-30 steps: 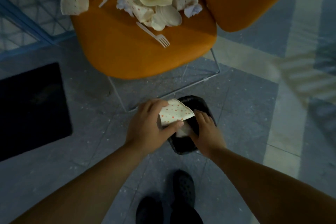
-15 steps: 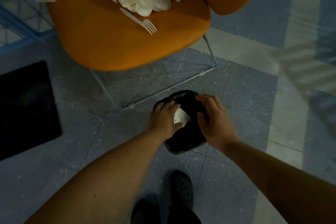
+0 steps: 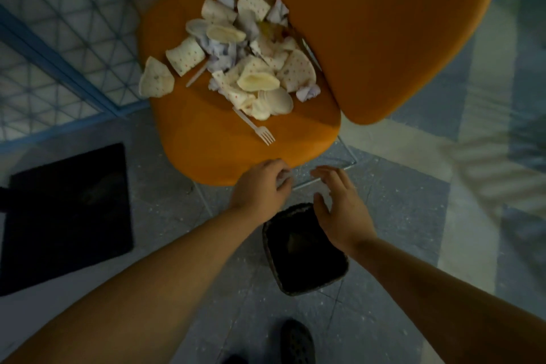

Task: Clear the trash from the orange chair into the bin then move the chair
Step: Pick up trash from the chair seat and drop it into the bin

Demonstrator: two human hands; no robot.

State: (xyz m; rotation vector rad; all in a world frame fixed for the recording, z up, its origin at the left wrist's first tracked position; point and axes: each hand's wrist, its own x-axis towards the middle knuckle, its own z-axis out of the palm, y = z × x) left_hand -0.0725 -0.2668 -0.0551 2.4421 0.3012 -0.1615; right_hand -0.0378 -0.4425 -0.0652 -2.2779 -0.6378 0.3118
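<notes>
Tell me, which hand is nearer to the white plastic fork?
Left. The left hand is at the seat's front edge, just below the fork; the right hand is lower, over the bin.

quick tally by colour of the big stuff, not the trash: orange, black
Orange: 1, the orange padded chair.
Black: 3, the black plastic bin on the floor, the flat black floor mat, the black perforated clog.
Total: 4.
</notes>
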